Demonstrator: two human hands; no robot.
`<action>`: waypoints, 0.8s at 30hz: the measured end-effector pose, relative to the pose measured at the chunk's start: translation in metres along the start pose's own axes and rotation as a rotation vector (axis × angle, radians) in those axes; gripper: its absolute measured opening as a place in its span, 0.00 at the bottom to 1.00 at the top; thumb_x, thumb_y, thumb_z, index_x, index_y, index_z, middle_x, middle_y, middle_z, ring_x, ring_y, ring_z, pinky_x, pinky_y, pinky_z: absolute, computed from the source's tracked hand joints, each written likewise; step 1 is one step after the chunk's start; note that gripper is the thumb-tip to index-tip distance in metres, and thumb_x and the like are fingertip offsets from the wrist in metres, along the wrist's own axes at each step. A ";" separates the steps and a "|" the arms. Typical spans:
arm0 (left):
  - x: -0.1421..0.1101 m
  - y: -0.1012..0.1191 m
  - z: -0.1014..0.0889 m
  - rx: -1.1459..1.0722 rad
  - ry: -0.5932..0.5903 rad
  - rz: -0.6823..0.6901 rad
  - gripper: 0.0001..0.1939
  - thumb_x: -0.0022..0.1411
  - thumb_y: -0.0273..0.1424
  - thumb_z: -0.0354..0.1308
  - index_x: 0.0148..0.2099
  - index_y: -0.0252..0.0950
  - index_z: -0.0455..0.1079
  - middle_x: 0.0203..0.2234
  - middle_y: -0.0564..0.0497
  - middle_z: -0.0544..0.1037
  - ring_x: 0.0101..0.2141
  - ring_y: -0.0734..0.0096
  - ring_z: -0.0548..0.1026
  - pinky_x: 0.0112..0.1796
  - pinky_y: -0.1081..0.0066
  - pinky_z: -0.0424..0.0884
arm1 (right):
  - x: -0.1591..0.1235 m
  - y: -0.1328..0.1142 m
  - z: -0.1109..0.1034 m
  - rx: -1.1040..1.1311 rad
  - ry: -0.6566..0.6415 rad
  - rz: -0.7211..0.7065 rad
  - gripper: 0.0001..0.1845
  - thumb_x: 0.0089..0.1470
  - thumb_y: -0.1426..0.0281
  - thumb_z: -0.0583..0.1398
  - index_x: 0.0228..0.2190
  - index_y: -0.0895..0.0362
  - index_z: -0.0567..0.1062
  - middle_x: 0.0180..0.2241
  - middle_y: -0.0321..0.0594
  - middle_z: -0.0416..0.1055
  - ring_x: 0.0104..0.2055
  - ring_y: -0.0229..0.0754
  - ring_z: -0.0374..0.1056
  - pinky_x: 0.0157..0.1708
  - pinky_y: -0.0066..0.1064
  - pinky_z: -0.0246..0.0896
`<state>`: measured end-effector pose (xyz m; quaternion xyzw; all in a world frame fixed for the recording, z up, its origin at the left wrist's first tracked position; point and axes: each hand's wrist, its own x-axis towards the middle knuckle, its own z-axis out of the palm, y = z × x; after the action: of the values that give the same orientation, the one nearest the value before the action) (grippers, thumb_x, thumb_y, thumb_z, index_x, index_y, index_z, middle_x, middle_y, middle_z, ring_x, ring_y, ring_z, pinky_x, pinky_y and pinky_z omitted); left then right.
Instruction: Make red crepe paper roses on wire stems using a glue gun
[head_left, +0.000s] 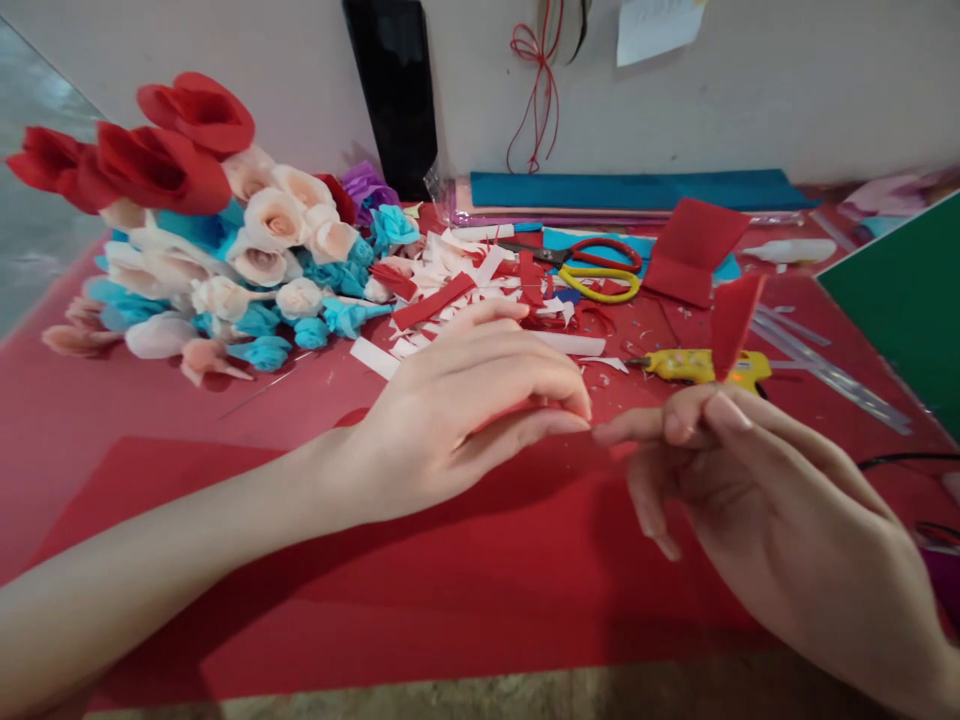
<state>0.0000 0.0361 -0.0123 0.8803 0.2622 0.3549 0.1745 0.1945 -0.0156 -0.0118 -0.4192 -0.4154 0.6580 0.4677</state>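
My right hand (757, 500) pinches the bottom of a small red paper piece (733, 322) between thumb and forefinger, and the piece stands upright above the fingers. My left hand (465, 405) lies over a large red sheet (420, 560) on the table, fingers curled together, their tips touching the tip of the right forefinger. A sliver of red shows under the left fingers; I cannot make out whether they hold it. A yellow glue gun (694, 366) lies just behind the right hand.
A heap of paper roses (225, 240) in red, cream and blue fills the back left. Red and white paper scraps (465, 285) lie behind the left hand. Scissors (600, 270) with red and yellow handles, a folded red sheet (694, 250), glue sticks (825, 370) and a green board (907, 300) lie to the right.
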 end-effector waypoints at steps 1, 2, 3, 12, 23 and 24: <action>0.000 0.000 0.001 -0.001 -0.010 0.013 0.05 0.61 0.26 0.52 0.33 0.39 0.67 0.31 0.55 0.78 0.33 0.73 0.75 0.52 0.63 0.61 | 0.000 0.000 0.000 0.006 -0.004 0.008 0.13 0.60 0.68 0.48 0.28 0.55 0.68 0.35 0.38 0.73 0.21 0.33 0.65 0.16 0.23 0.60; -0.001 -0.001 0.002 0.003 -0.015 0.024 0.05 0.61 0.25 0.52 0.33 0.39 0.67 0.31 0.55 0.78 0.34 0.73 0.75 0.52 0.63 0.61 | -0.001 0.000 -0.001 0.011 -0.009 0.017 0.13 0.60 0.68 0.48 0.28 0.55 0.69 0.35 0.38 0.72 0.21 0.33 0.66 0.16 0.23 0.60; -0.001 -0.001 0.003 0.008 -0.011 0.029 0.05 0.60 0.25 0.53 0.34 0.39 0.68 0.31 0.55 0.78 0.34 0.73 0.75 0.52 0.63 0.60 | -0.001 0.001 -0.001 0.015 -0.018 0.021 0.13 0.61 0.67 0.48 0.28 0.55 0.69 0.35 0.37 0.72 0.22 0.34 0.66 0.17 0.23 0.60; -0.003 0.000 0.010 0.086 0.061 0.035 0.03 0.59 0.28 0.56 0.32 0.41 0.69 0.28 0.57 0.79 0.29 0.74 0.74 0.48 0.61 0.63 | 0.002 0.007 -0.005 0.005 -0.060 0.046 0.12 0.61 0.67 0.49 0.30 0.54 0.70 0.34 0.37 0.71 0.25 0.37 0.67 0.20 0.27 0.62; 0.001 -0.018 0.015 0.097 -0.008 -0.208 0.16 0.63 0.31 0.50 0.23 0.33 0.63 0.17 0.57 0.66 0.21 0.78 0.65 0.26 0.76 0.62 | 0.003 0.009 -0.003 -0.018 -0.153 0.075 0.15 0.62 0.66 0.46 0.31 0.55 0.70 0.39 0.41 0.71 0.25 0.37 0.67 0.20 0.27 0.62; 0.001 -0.017 0.015 0.072 0.017 -0.199 0.11 0.61 0.30 0.52 0.27 0.33 0.66 0.21 0.56 0.70 0.24 0.78 0.68 0.28 0.76 0.64 | 0.002 0.009 -0.003 -0.029 -0.155 0.086 0.15 0.62 0.66 0.46 0.31 0.54 0.70 0.37 0.39 0.71 0.24 0.35 0.66 0.20 0.26 0.61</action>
<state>0.0053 0.0484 -0.0309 0.8525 0.3623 0.3338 0.1747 0.1940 -0.0149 -0.0219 -0.3914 -0.4414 0.7018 0.3992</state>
